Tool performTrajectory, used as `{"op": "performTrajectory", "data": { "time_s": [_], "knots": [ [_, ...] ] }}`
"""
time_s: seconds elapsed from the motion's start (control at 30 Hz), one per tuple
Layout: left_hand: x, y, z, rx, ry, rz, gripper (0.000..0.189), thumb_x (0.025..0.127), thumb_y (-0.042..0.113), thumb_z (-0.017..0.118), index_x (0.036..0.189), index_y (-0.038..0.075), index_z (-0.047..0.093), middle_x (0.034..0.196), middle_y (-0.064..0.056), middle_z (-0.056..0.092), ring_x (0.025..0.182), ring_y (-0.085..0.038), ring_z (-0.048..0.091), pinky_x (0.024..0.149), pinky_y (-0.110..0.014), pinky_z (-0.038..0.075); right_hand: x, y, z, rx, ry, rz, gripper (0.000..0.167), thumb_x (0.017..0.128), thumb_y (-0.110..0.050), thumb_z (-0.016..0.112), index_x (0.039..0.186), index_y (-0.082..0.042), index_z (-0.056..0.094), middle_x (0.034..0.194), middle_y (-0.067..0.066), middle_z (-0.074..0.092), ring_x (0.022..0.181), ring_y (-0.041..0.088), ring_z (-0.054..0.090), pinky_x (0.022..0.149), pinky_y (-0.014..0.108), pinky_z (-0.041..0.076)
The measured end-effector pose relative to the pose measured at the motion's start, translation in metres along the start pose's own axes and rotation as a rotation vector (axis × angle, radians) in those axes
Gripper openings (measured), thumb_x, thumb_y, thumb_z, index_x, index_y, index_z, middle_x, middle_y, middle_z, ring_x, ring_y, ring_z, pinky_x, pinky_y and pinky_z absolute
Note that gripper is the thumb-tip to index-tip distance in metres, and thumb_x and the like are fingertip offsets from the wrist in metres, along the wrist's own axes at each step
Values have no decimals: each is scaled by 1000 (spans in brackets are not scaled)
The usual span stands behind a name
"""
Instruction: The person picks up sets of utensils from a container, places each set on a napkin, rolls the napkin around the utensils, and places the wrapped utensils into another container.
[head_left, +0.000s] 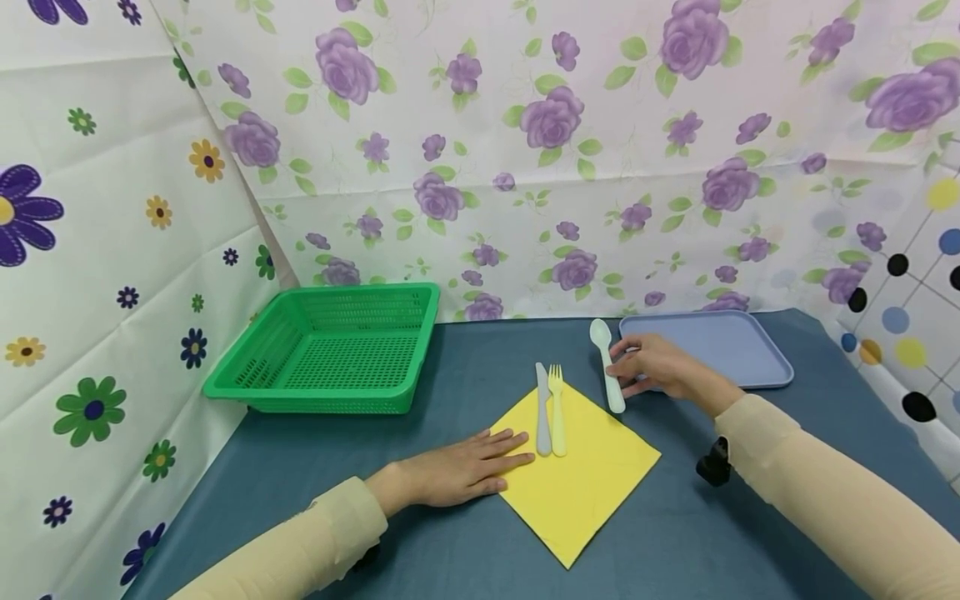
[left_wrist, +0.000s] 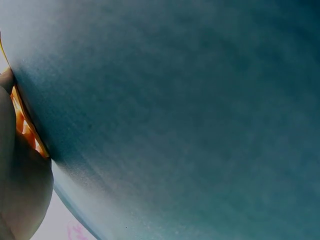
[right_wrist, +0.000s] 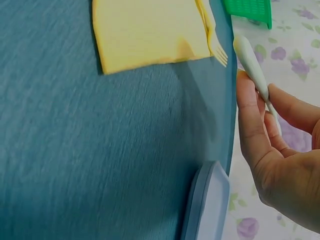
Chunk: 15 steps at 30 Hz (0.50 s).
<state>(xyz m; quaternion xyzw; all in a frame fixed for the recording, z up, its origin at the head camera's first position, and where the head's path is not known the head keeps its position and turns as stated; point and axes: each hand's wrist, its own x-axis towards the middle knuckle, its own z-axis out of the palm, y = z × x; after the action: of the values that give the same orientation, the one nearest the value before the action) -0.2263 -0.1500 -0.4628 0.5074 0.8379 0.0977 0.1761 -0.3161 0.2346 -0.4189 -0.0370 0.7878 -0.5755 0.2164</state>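
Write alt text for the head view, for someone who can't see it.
A person's right hand holds a pale spoon near a yellow napkin, while the left hand rests on its edge beside a grey knife and yellow fork. A green basket stands at left, a blue tray at right.

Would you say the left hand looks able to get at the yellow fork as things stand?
Probably yes: the left hand rests on the yellow napkin near the yellow fork, with only the gray knife lying between them.

On the dark blue bench (head_left: 472,367) before me lie a green basket (head_left: 300,393), yellow napkin (head_left: 592,483) and pale blue tray (head_left: 723,343).
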Motion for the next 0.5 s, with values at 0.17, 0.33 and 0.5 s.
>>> {"op": "performTrajectory", "data": {
  "time_s": [0.17, 0.33, 0.5],
  "knots": [
    [0, 1, 0, -6, -3, 0, 56, 116, 39, 30, 169, 29, 16, 176, 3, 4, 161, -18, 1, 130, -41, 6, 1, 0, 5, -3, -3, 2, 45, 101, -12, 70, 136, 6, 48, 104, 16, 69, 88, 28, 69, 81, 45, 64],
    [0, 1, -1, -3, -1, 2, 56, 116, 39, 30, 169, 29, 16, 176, 3, 4, 161, -18, 1, 130, -41, 6, 1, 0, 10, 0, -6, 21, 45, 100, -11, 71, 135, 6, 49, 101, 16, 71, 85, 29, 71, 80, 45, 64],
    [1, 0, 1, 1, 5, 6, 55, 116, 40, 29, 169, 30, 16, 176, 3, 5, 161, -19, 2, 130, -41, 7, 2, -1, 19, 18, -21, 27, 44, 99, -9, 72, 134, 6, 50, 100, 15, 73, 83, 26, 72, 79, 45, 64]
  ]
}}
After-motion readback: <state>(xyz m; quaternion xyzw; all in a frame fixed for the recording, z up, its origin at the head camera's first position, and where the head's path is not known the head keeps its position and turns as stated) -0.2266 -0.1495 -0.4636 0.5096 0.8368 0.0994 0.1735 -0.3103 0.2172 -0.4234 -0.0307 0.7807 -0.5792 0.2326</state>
